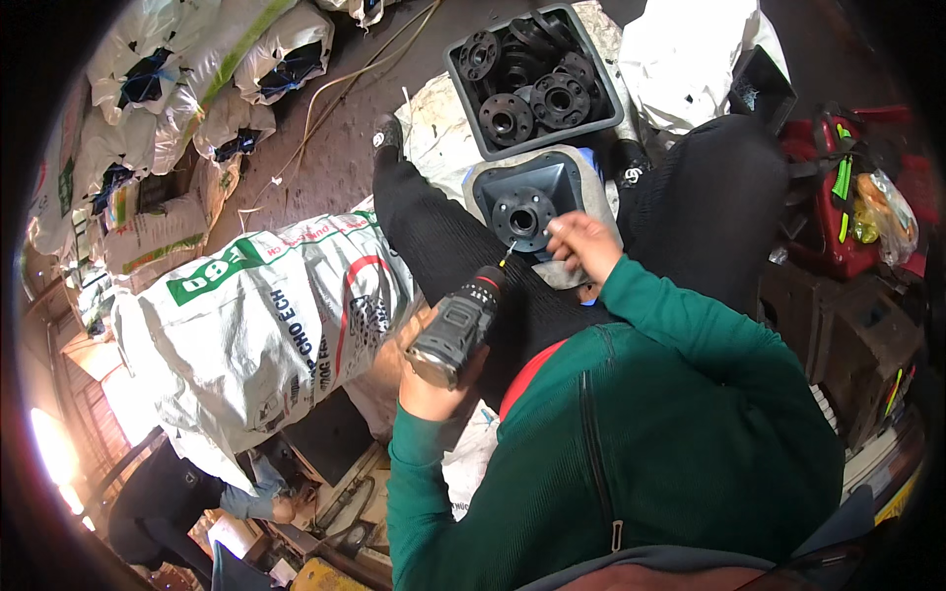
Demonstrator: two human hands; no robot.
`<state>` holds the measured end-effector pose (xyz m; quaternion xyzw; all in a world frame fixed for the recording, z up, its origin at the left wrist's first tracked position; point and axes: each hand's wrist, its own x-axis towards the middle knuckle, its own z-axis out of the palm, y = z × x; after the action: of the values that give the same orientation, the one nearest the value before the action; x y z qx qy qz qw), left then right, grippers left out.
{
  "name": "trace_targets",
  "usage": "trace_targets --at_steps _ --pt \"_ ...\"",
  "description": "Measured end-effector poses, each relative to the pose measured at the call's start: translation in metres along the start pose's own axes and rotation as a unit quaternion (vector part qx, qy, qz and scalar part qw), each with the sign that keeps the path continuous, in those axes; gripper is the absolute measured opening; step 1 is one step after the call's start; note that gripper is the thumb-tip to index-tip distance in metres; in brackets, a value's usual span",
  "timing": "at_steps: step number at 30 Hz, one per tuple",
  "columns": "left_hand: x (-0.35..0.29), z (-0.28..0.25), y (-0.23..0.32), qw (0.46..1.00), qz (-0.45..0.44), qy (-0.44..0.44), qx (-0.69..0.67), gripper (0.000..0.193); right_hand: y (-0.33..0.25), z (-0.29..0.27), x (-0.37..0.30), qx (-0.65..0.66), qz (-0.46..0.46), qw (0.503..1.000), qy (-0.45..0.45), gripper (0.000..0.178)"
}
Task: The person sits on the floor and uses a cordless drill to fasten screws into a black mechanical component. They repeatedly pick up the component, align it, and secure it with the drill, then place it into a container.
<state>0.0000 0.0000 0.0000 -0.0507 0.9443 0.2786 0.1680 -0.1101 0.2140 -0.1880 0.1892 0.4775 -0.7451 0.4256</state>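
In my left hand (426,396) is a grey-black cordless drill (455,330) with a red ring near its chuck. Its thin bit points up and to the right, and the tip is at the near rim of a black round flange (522,219). This flange, with a raised hub and several holes, rests on a dark square funnel-shaped piece (564,182) between my legs. Just right of the flange, my right hand (588,246) is raised with thumb and fingers pinched together. Whatever they hold, if anything, is too small to make out.
Beyond the flange, a grey bin (480,135) holds several similar black flanges. A large white printed sack (266,325) lies to my left, with more stuffed sacks (236,113) behind. At right are a white bag (680,59) and a red container (823,222). Another person (163,507) bends at lower left.
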Motion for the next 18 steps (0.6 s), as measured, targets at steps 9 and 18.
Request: trace_targets --at_steps 9,18 --pt "0.031 0.000 0.003 0.998 -0.038 -0.046 0.001 0.050 0.006 0.000 0.037 -0.034 -0.141 0.987 0.065 0.035" --pt "0.062 -0.010 0.015 0.998 -0.025 -0.058 -0.002 0.052 0.012 0.000 0.046 -0.062 -0.113 0.990 0.064 0.031"
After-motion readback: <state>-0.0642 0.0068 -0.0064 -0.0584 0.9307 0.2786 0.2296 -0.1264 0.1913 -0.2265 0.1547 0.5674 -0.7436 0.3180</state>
